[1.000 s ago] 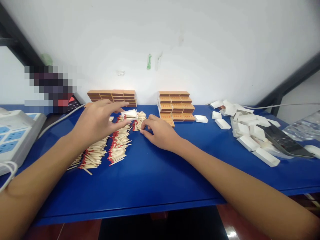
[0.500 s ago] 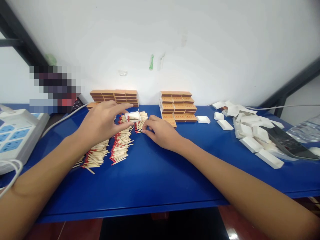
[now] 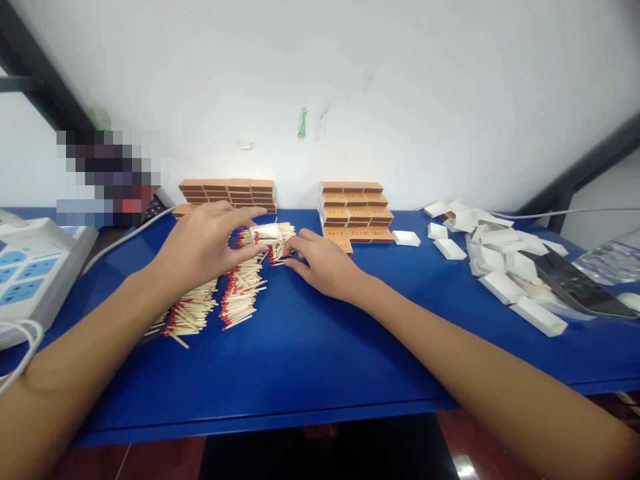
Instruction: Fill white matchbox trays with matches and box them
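My left hand (image 3: 203, 239) grips a small white matchbox tray (image 3: 266, 233) between thumb and fingertips, tilted above the loose matches. A few red-headed matches lie inside the tray. My right hand (image 3: 325, 265) is closed in a pinch at the right edge of a small heap of matches (image 3: 278, 251), its fingertips on the stick ends. Below the tray runs a long row of red-tipped matches (image 3: 241, 300). Another pile of matches (image 3: 193, 313) lies further left, partly hidden under my left hand and forearm.
Stacked orange matchboxes (image 3: 356, 217) stand by the wall, with a second stack (image 3: 227, 190) to their left. A lone white tray (image 3: 407, 238) lies beside them. Many white trays (image 3: 500, 285) and a dark phone (image 3: 575, 280) are at right; a power strip (image 3: 30, 273) sits left.
My right fingertips have shifted very slightly left at the edge of the match heap. My left hand keeps the tray in the same place.
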Demonstrator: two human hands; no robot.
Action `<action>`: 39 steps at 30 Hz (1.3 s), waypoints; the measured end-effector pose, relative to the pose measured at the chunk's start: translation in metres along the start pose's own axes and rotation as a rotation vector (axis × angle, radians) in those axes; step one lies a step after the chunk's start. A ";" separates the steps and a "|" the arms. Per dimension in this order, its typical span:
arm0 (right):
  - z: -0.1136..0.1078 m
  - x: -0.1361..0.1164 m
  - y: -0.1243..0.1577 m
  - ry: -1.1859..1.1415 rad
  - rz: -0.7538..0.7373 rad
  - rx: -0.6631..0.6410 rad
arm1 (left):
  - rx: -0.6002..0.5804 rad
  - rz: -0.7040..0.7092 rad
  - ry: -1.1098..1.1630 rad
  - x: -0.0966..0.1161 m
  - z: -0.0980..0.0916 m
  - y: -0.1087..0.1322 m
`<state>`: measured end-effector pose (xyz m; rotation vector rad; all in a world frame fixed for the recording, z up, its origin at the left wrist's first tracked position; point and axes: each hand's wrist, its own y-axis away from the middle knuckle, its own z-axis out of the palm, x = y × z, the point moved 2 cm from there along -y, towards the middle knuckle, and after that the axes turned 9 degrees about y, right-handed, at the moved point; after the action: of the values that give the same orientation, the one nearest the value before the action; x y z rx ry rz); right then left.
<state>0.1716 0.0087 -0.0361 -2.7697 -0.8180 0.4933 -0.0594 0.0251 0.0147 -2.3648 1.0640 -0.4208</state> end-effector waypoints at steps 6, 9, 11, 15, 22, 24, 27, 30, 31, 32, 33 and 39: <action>-0.001 0.000 0.000 0.007 -0.009 0.013 | -0.007 -0.008 0.004 0.000 0.000 0.000; -0.001 -0.001 0.000 0.014 0.005 -0.011 | -0.006 -0.017 0.019 -0.001 0.000 0.001; -0.002 -0.002 0.000 0.014 0.006 -0.012 | -0.005 -0.020 0.029 -0.001 0.000 0.001; -0.002 -0.002 0.000 0.013 0.008 0.006 | 0.001 -0.018 0.042 -0.001 0.000 0.001; -0.002 -0.001 0.001 0.007 0.000 0.004 | -0.006 -0.018 0.031 0.001 -0.001 0.000; -0.002 -0.001 0.001 0.003 -0.006 0.011 | -0.007 -0.011 0.021 0.002 -0.001 0.000; -0.001 0.000 0.000 -0.003 -0.007 0.012 | -0.007 -0.008 0.002 0.002 -0.001 0.000; -0.003 0.000 0.001 -0.004 -0.012 0.015 | -0.004 -0.012 -0.003 0.002 -0.002 0.000; -0.004 -0.001 0.002 -0.004 -0.016 0.016 | -0.006 -0.012 -0.002 0.002 -0.002 0.000; -0.005 -0.001 0.002 -0.004 -0.022 0.013 | -0.006 -0.009 -0.003 0.002 -0.002 0.000; -0.006 -0.002 0.003 -0.004 -0.027 0.008 | -0.007 -0.006 -0.004 0.002 -0.002 0.000; -0.008 -0.004 0.005 0.003 -0.024 -0.010 | -0.010 0.013 0.009 0.002 -0.001 0.001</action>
<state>0.1741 0.0018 -0.0293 -2.7653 -0.8540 0.4826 -0.0592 0.0227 0.0157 -2.3663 1.0872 -0.4230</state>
